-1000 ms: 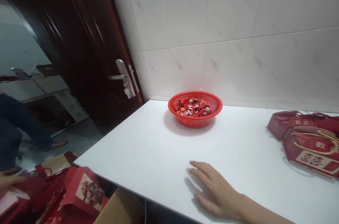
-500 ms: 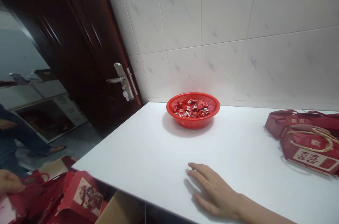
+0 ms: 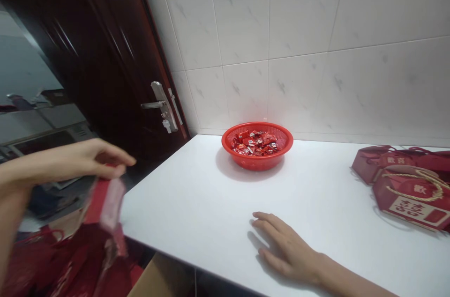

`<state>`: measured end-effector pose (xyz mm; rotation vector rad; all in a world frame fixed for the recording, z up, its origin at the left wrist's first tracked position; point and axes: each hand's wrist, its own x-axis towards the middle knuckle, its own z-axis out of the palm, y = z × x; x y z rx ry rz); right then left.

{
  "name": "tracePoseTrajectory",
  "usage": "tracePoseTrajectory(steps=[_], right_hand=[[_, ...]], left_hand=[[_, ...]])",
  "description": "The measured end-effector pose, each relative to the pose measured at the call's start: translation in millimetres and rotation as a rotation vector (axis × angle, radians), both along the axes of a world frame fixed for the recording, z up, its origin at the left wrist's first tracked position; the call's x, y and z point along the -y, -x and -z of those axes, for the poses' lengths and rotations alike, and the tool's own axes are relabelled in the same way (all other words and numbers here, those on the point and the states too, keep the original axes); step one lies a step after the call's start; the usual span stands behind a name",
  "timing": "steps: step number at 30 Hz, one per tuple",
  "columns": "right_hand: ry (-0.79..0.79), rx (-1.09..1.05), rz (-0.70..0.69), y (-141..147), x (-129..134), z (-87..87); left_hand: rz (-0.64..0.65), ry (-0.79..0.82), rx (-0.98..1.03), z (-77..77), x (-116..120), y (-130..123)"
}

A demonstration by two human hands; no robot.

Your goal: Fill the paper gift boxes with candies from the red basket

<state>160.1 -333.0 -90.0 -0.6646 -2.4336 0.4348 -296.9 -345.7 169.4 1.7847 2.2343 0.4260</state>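
Observation:
My left hand point(image 3: 94, 159) pinches a red gift box point(image 3: 100, 208) by its top edge, above the open carton at the table's left side. The box is smeared by motion, so its print cannot be read. More red boxes point(image 3: 42, 259) lie below it in the cardboard carton point(image 3: 160, 276). Over the front of the white table point(image 3: 197, 198), my right hand point(image 3: 281, 248) rests with fingers apart and nothing in them. Beyond it, a red plastic basket point(image 3: 256, 163) holds several red-wrapped candies point(image 3: 255, 142).
Made-up red gift boxes with cord handles point(image 3: 415, 194) stand at the table's right end. A white tiled wall point(image 3: 298, 91) runs behind the table. On the left is a dark wooden door point(image 3: 116, 77) with a metal handle point(image 3: 154, 105).
My left hand has risen and moved right from the carton, lifting a red box. My right hand stays nearly in place. The person at the far left is now mostly hidden behind my arm.

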Motion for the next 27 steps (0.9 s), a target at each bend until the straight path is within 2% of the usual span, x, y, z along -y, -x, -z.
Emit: tracePoseTrajectory(steps=[1, 3, 6, 9, 13, 16, 19, 24, 27], right_hand=[[0.013, -0.021, 0.011, -0.5, -2.2, -0.7], [0.042, -0.089, 0.048, -1.3, -7.6, -1.5], [0.113, -0.216, 0.139, -1.2, -16.0, -2.1], [0.178, -0.33, 0.257, -0.2, -23.0, -3.1], [0.238, -0.434, 0.368, 0.0, -31.5, -3.7], [0.305, -0.462, 0.378, -0.3, -36.7, -5.2], [0.39, -0.505, 0.382, -0.3, -39.8, -9.5], [0.483, -0.551, 0.415, -1.7, -43.5, -12.9], [0.481, -0.509, 0.438, -3.1, -44.8, -10.9]], left_hand=[[0.091, 0.083, 0.077, -7.9, -16.4, -18.4], [0.177, -0.006, 0.205, -20.2, -42.4, -57.4], [0.234, -0.133, 0.431, -19.4, -68.7, -111.1], [0.297, -0.147, 0.656, 3.2, -89.9, -153.0], [0.415, -0.076, 0.8, 43.8, -110.4, -195.5], [0.517, -0.002, 0.878, 68.3, -114.8, -216.8], [0.618, 0.02, 0.913, 84.2, -113.5, -227.3], [0.619, -0.088, 0.806, 99.3, -111.5, -230.4], [0.616, -0.084, 0.796, 104.5, -111.6, -231.8]])
